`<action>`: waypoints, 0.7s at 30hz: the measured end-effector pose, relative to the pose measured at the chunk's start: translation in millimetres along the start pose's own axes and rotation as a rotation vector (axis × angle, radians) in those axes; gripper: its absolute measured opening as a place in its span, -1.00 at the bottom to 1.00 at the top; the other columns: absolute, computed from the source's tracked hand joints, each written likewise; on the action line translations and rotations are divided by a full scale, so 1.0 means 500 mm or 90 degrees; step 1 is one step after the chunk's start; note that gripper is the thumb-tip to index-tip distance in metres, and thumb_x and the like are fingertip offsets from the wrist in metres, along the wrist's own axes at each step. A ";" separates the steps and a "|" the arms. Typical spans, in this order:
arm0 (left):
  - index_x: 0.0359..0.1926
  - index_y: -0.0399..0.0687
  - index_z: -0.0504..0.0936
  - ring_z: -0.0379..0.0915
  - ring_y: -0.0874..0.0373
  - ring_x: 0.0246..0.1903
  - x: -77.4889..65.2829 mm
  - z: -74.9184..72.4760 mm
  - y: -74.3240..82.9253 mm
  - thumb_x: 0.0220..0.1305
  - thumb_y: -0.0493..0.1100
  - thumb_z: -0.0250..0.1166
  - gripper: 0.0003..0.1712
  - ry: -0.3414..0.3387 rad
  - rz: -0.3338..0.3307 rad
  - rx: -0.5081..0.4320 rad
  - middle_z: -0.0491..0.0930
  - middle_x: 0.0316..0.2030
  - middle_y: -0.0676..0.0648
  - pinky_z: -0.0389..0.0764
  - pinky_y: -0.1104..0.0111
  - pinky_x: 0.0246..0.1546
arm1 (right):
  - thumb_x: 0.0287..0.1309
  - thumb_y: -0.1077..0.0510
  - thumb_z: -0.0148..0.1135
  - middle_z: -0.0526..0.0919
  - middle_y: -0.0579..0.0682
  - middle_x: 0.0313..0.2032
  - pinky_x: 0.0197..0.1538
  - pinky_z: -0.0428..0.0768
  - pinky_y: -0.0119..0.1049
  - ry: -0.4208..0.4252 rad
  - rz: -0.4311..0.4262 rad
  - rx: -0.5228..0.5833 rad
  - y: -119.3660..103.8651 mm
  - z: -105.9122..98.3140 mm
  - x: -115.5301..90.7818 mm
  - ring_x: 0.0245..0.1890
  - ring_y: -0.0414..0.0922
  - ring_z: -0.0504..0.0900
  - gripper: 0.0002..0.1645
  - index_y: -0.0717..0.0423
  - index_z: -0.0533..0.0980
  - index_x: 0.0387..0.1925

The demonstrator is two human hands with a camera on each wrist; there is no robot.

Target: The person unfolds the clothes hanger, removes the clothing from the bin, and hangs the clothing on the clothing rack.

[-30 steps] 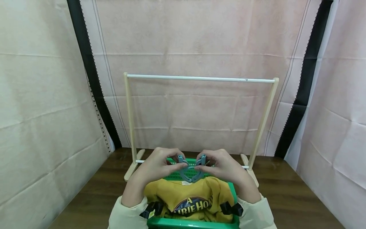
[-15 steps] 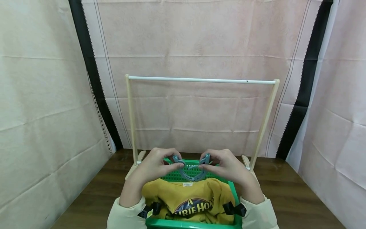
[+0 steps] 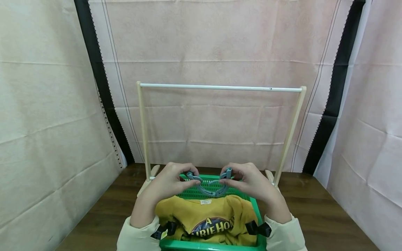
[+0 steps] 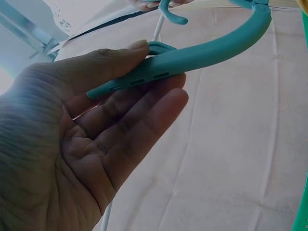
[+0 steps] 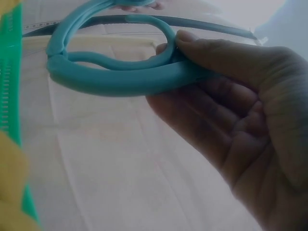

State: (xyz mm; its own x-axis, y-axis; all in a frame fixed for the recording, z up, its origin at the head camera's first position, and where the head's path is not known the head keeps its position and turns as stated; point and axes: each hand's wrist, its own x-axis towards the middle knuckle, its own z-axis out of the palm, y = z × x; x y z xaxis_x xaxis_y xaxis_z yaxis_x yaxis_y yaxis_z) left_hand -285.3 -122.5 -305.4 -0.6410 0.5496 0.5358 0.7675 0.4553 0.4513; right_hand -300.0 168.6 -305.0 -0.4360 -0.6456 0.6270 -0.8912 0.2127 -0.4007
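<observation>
A blue-green folding clothes hanger (image 3: pixel 207 192) is held up over the far part of a green basket, bent at its middle into a U shape. My left hand (image 3: pixel 176 179) pinches one arm of it between thumb and fingers; the slotted underside of that arm (image 4: pixel 211 53) shows in the left wrist view. My right hand (image 3: pixel 245 179) grips the other arm the same way. In the right wrist view the curved hook (image 5: pixel 163 36) lies folded over toward the right thumb. Below the hands, a yellow garment (image 3: pixel 180 212) with a printed front and a white neck label lies in the basket.
The green basket (image 3: pixel 213 245) stands on a dark wooden table (image 3: pixel 320 223) between the forearms. Behind it rises a rack with a white top bar (image 3: pixel 220 87) and cream posts. Pale cloth walls (image 3: pixel 216 42) enclose the back and both sides.
Both hands have moved a little apart, and the hanger's two arms have spread wider, so its bend is shallower. The yellow garment stays in the basket.
</observation>
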 end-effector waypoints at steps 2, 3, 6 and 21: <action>-0.20 0.20 0.67 0.53 0.31 -0.41 -0.002 -0.002 -0.001 0.29 -0.07 0.43 -0.90 -0.002 -0.007 0.006 0.65 -0.33 0.25 0.62 0.37 -0.37 | 0.24 0.24 0.38 0.71 -0.18 -0.34 -0.38 0.70 -0.31 0.007 -0.002 0.003 -0.002 -0.001 -0.001 -0.41 -0.13 0.74 -0.84 -0.03 0.61 -0.17; -0.20 0.20 0.67 0.53 0.32 -0.40 -0.003 -0.003 -0.002 0.30 -0.08 0.43 -0.90 -0.002 -0.009 0.009 0.65 -0.32 0.25 0.62 0.36 -0.36 | 0.24 0.26 0.39 0.70 -0.20 -0.34 -0.38 0.70 -0.31 0.012 -0.003 0.003 -0.003 -0.001 -0.002 -0.41 -0.13 0.74 -0.82 -0.03 0.61 -0.17; -0.20 0.17 0.68 0.54 0.33 -0.38 -0.005 -0.006 -0.004 0.29 -0.10 0.43 -0.90 -0.009 -0.022 0.015 0.66 -0.31 0.26 0.62 0.37 -0.33 | 0.22 0.28 0.39 0.70 -0.22 -0.34 -0.38 0.70 -0.30 0.022 -0.003 -0.002 -0.005 -0.002 -0.003 -0.41 -0.13 0.74 -0.79 -0.06 0.61 -0.17; -0.17 0.13 0.74 0.62 0.31 -0.41 -0.002 -0.002 -0.013 0.32 -0.16 0.40 -0.91 -0.074 -0.070 0.015 0.70 -0.31 0.25 0.63 0.38 -0.36 | 0.23 0.28 0.38 0.71 -0.08 -0.36 -0.46 0.67 -0.34 0.036 -0.030 -0.021 -0.010 -0.005 -0.001 -0.49 -0.20 0.70 -0.78 -0.05 0.61 -0.14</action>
State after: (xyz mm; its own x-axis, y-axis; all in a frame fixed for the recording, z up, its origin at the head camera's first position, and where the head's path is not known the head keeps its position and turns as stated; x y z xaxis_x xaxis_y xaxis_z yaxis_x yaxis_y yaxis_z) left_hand -289.8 -126.6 -308.4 -0.7179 0.5718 0.3970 0.6930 0.5330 0.4854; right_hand -295.7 169.5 -301.8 -0.3989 -0.6131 0.6819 -0.9141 0.2071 -0.3486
